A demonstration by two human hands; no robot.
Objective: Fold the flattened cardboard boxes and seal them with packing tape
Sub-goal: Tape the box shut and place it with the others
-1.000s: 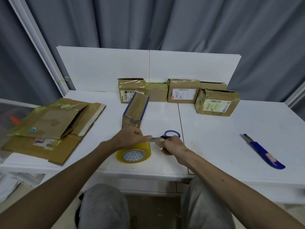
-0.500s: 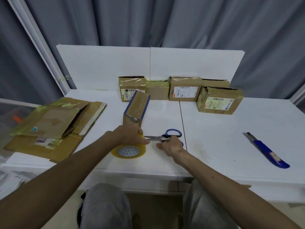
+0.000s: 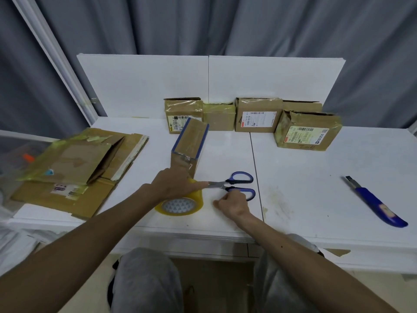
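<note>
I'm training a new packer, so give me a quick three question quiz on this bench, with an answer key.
1. True or false: the left hand rests on the tape roll.
2. Which blue-handled tool lies alone at the table's right: A scissors, B utility knife, C marker?
3. Fill in: the flattened cardboard lies on the table's ____ side.

Key: 1 true. 2 B, the utility knife; the scissors lie by the right hand. 3 left.

It looked like a makeshift packing station rather than a home room: a plain white bench (image 3: 293, 177) backed by white boards (image 3: 248, 82), grey curtains (image 3: 203, 23) hung all round, taped cartons (image 3: 258, 114) lined up at the back, flattened cardboard (image 3: 74, 163) stacked at the left, and a blue utility knife (image 3: 376, 203) lying at the right.
</note>
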